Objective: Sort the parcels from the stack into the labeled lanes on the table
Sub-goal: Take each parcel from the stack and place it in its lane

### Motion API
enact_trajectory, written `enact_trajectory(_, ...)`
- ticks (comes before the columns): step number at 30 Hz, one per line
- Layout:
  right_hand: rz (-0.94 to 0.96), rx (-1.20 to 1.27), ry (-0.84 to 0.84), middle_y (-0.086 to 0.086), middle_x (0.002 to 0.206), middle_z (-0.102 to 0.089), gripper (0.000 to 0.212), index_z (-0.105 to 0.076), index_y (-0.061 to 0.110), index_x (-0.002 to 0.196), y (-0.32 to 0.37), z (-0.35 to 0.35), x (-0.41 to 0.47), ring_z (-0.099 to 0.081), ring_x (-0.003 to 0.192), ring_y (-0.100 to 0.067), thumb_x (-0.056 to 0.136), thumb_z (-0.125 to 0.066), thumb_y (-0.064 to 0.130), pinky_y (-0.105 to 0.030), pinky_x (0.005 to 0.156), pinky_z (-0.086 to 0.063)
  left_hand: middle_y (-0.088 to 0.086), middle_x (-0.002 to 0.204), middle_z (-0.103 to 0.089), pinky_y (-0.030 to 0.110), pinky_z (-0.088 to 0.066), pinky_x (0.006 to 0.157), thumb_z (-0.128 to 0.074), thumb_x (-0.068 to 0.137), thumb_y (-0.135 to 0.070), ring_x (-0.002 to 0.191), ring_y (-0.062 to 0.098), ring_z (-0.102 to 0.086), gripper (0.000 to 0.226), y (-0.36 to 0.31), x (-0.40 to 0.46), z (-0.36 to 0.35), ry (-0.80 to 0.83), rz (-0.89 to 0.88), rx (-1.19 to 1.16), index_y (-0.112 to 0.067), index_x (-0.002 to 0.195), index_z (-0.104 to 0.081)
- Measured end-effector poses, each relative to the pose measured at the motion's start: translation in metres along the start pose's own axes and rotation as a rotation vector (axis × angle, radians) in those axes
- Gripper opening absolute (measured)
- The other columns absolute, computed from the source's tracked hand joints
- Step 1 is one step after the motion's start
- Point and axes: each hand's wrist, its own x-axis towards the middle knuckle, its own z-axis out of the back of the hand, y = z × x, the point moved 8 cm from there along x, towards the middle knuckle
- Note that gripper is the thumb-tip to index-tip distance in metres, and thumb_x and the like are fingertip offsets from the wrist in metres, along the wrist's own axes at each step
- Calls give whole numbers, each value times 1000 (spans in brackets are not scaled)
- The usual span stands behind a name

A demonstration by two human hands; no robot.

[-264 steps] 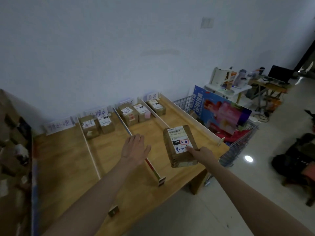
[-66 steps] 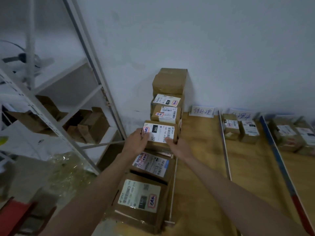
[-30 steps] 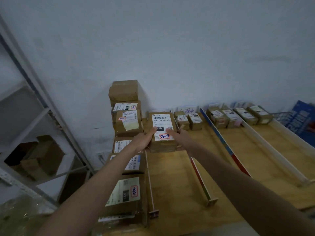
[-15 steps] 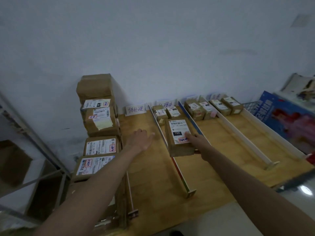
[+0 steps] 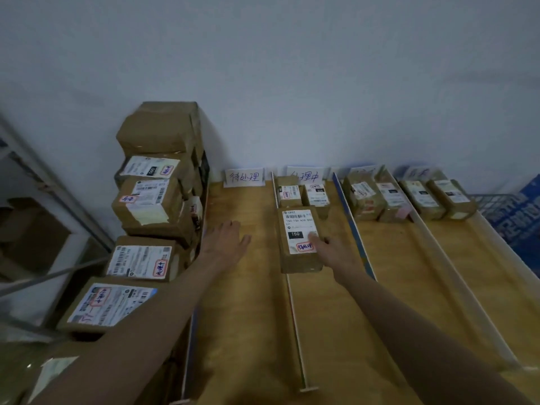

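Both arms bare, stretched forward from the lower edge of view, elbows nearly straight. Left hand [image 5: 226,239]: palm down, fingers straight and a little spread, thumb out to the right; whether it rests on the surface below or hovers just above cannot be told; grips nothing. Right hand [image 5: 330,248]: reaches further right, wrist level, back of hand up, fingers [image 5: 314,235] extended and lying flat on the top face of a parcel [image 5: 299,239], not curled round it. Hands well apart.

7 pcls [image 5: 299,239] in lanes, 2 hands [image 5: 226,241]
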Motion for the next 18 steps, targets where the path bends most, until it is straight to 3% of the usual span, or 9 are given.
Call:
enact_trajectory(2, 4, -16, 49, -5, 109, -71, 42, -66, 10, 114, 6, -8, 30, -66, 101, -20, 97, -55, 47, -39, 91, -54, 9, 138, -51, 45, -34, 111, -32, 101, -51, 127, 28, -48, 53, 5, 14, -2, -12, 33, 13, -14, 137, -46)
enact_trajectory(4, 15, -48, 94, -5, 108, -71, 41, -66, 11, 111, 14, -18, 55, -66, 101, -21, 96, -55, 48, -43, 95, -54, 10, 138, -50, 42, -35, 111, -33, 102, -50, 127, 28, -47, 53, 9, 26, -4, -18, 60, 23, -12, 136, -46)
enact_trajectory(10, 63, -90, 169, -5, 104, -72, 39, -69, 11, 111, 40, -55, 121, -68, 98, -21, 96, -57, 45, -45, 93, -55, 11, 141, -46, 43, -38, 107, -34, 102, -48, 130, 29, -43, 53, 19, 62, -11, 6, 134, -39, -9, 134, -49)
enact_trajectory(18, 105, -197, 181, -7, 107, -71, 37, -65, 8, 111, 76, -110, 208, -68, 97, -20, 98, -54, 41, -37, 88, -57, 10, 138, -50, 41, -42, 102, -39, 101, -47, 123, 27, -51, 51, 40, 134, -26, -7, 162, -91, -11, 135, -47)
